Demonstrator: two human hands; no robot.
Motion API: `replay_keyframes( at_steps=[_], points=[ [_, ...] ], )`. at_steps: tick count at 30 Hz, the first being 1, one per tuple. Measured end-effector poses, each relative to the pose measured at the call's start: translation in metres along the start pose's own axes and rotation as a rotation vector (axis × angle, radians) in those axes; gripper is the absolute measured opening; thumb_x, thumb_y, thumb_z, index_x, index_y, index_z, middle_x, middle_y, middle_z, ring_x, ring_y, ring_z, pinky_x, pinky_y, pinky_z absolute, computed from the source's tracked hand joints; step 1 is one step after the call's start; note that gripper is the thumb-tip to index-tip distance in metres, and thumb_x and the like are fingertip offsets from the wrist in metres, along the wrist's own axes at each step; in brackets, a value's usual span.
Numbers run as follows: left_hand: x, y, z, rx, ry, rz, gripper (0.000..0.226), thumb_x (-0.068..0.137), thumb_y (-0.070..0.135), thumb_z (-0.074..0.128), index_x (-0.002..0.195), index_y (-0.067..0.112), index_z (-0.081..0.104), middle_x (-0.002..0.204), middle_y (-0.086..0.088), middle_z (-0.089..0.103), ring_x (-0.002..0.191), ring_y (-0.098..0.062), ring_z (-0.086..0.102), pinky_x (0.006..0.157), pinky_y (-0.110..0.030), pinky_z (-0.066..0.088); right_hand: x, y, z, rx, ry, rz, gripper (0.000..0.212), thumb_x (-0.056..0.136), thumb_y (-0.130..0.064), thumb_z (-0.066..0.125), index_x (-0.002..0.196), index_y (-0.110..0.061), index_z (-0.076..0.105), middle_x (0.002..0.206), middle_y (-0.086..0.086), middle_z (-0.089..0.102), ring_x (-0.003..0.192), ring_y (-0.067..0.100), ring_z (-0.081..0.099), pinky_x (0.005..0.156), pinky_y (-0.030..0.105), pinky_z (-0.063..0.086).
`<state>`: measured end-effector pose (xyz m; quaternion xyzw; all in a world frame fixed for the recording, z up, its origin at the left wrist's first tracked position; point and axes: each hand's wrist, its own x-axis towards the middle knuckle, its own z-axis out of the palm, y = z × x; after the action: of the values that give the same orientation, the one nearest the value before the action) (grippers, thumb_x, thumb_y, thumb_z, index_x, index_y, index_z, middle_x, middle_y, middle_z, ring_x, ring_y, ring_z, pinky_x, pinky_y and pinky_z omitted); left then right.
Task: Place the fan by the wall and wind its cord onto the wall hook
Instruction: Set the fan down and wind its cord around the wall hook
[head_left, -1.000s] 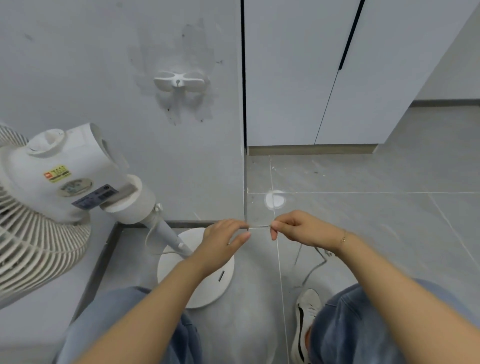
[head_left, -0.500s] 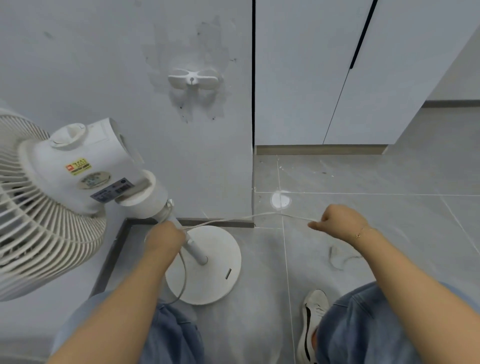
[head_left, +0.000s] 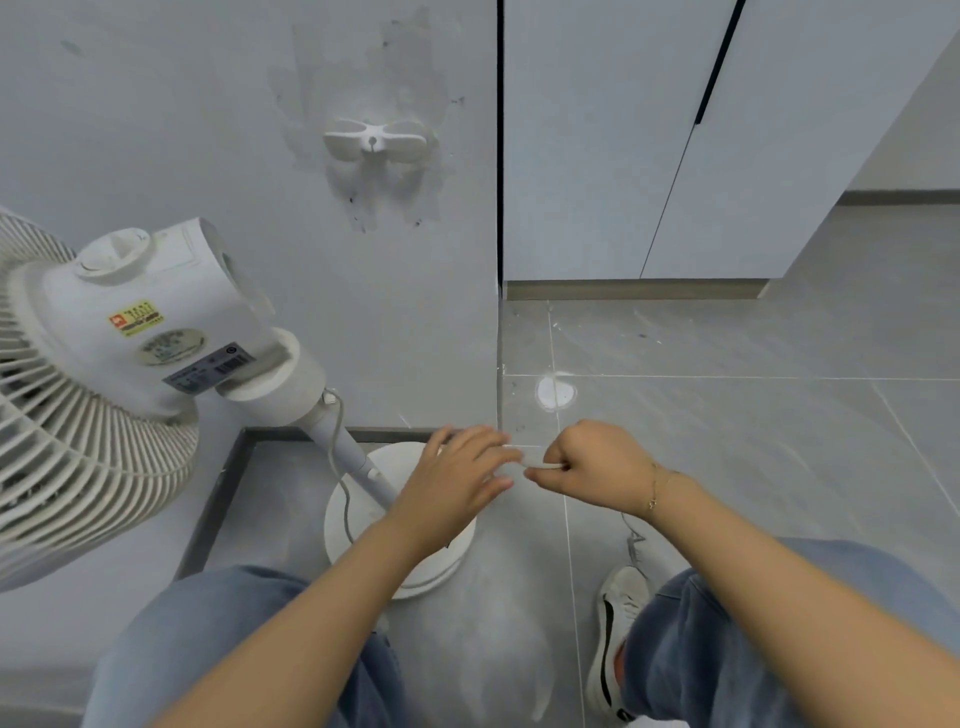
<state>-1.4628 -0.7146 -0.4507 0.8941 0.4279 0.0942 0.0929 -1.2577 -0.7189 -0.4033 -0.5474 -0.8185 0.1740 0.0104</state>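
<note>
The right hand (head_left: 597, 465) pinches the cord (head_left: 540, 466); the left hand (head_left: 457, 480) reaches spread; even loops should suit the wall hook (head_left: 375, 141).

Both forearms are bare, with no sleeves in view. The right hand (head_left: 597, 465) has a thin gold-coloured chain bracelet (head_left: 655, 486) at its wrist, with what may be a tiny charm, too small to make out. The left hand (head_left: 452, 488) wears nothing. Faded blue jeans (head_left: 727, 639) cover both legs along the bottom of the frame. At lower right, a white sneaker (head_left: 615, 618) with a black side stripe.
</note>
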Motion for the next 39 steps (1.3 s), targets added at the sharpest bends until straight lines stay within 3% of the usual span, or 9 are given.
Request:
replay_keyframes(
  at_steps=[6, 11, 17, 20, 23, 26, 28, 34, 39],
  points=[
    [-0.006, -0.004, -0.013, -0.186, -0.149, -0.058, 0.028, 0.097, 0.038, 0.041, 0.083, 0.020, 0.057, 0.075, 0.005, 0.064, 0.075, -0.018, 0.059, 0.070, -0.033, 0.045, 0.005, 0.008, 0.010, 0.149, -0.095, 0.026, 0.052, 0.087, -0.033, 0.060, 0.045, -0.018, 0.032, 0.046, -0.001, 0.030, 0.043, 0.011, 0.027, 0.049, 0.029, 0.026],
    [-0.013, -0.045, -0.035, -0.154, -0.113, -0.498, 0.025, 0.099, 0.036, 0.038, 0.087, 0.017, 0.051, 0.091, -0.006, 0.066, 0.086, -0.026, 0.059, 0.069, -0.033, 0.040, 0.007, 0.030, 0.008, 0.375, -0.077, 0.174, 0.055, 0.086, -0.028, 0.062, 0.048, -0.020, 0.023, 0.049, -0.002, 0.021, 0.044, 0.012, 0.018, 0.053, 0.029, 0.018],
    [-0.029, -0.077, -0.038, -0.053, -0.209, -0.857, 0.027, 0.097, 0.023, 0.042, 0.095, 0.004, 0.062, 0.099, -0.016, 0.068, 0.091, -0.031, 0.061, 0.072, -0.031, 0.040, -0.001, 0.050, -0.004, 0.262, -0.013, 0.284, 0.052, 0.085, -0.033, 0.060, 0.050, -0.019, 0.024, 0.049, -0.002, 0.022, 0.048, 0.015, 0.021, 0.053, 0.029, 0.019],
    [-0.027, -0.066, -0.030, -0.155, -0.150, -0.714, 0.024, 0.091, 0.022, 0.055, 0.113, 0.014, 0.060, 0.114, -0.006, 0.067, 0.106, -0.025, 0.060, 0.085, -0.031, 0.045, -0.002, 0.041, -0.004, 0.265, 0.077, 0.241, 0.050, 0.086, -0.029, 0.057, 0.049, -0.018, 0.026, 0.049, -0.001, 0.024, 0.049, 0.016, 0.023, 0.051, 0.029, 0.022],
    [-0.019, -0.033, -0.026, -0.425, -0.161, -0.373, 0.055, 0.085, 0.032, 0.066, 0.136, 0.029, 0.045, 0.134, 0.015, 0.051, 0.124, -0.004, 0.043, 0.107, -0.023, 0.033, -0.001, 0.021, -0.002, 0.321, 0.069, 0.136, 0.049, 0.088, -0.030, 0.058, 0.049, -0.018, 0.031, 0.048, -0.002, 0.026, 0.046, 0.012, 0.024, 0.050, 0.029, 0.024],
    [-0.009, 0.011, -0.023, -0.547, -0.131, -0.255, 0.017, 0.090, 0.035, 0.058, 0.107, 0.034, 0.064, 0.101, 0.021, 0.062, 0.096, 0.009, 0.052, 0.087, -0.012, 0.039, 0.001, 0.007, 0.003, 0.327, 0.000, 0.072, 0.048, 0.089, -0.031, 0.058, 0.050, -0.018, 0.033, 0.048, -0.003, 0.027, 0.047, 0.011, 0.024, 0.051, 0.029, 0.024],
    [-0.003, 0.022, -0.025, -0.712, -0.167, -0.267, 0.022, 0.094, 0.025, 0.052, 0.075, 0.029, 0.063, 0.068, 0.013, 0.058, 0.065, 0.005, 0.052, 0.066, -0.012, 0.040, 0.001, 0.010, 0.004, 0.343, -0.039, 0.106, 0.048, 0.089, -0.030, 0.057, 0.050, -0.018, 0.033, 0.049, -0.003, 0.029, 0.047, 0.011, 0.026, 0.051, 0.029, 0.025],
    [0.001, -0.028, -0.051, -0.807, 0.112, -0.698, 0.033, 0.092, 0.014, 0.054, 0.061, 0.021, 0.062, 0.043, 0.013, 0.052, 0.055, -0.011, 0.046, 0.056, -0.022, 0.039, -0.003, 0.051, 0.002, 0.018, 0.169, 0.452, 0.043, 0.088, -0.030, 0.054, 0.051, -0.016, 0.039, 0.056, 0.003, 0.044, 0.065, 0.026, 0.048, 0.049, 0.027, 0.027],
    [-0.022, -0.070, -0.057, -0.365, 0.243, -1.013, 0.027, 0.092, 0.015, 0.047, 0.087, 0.002, 0.070, 0.092, -0.018, 0.068, 0.086, -0.031, 0.060, 0.072, -0.030, 0.041, -0.009, 0.075, -0.001, -0.035, 0.168, 0.650, 0.034, 0.088, -0.024, 0.053, 0.056, -0.013, 0.047, 0.059, 0.006, 0.049, 0.067, 0.031, 0.052, 0.056, 0.026, 0.033]
  ],
)
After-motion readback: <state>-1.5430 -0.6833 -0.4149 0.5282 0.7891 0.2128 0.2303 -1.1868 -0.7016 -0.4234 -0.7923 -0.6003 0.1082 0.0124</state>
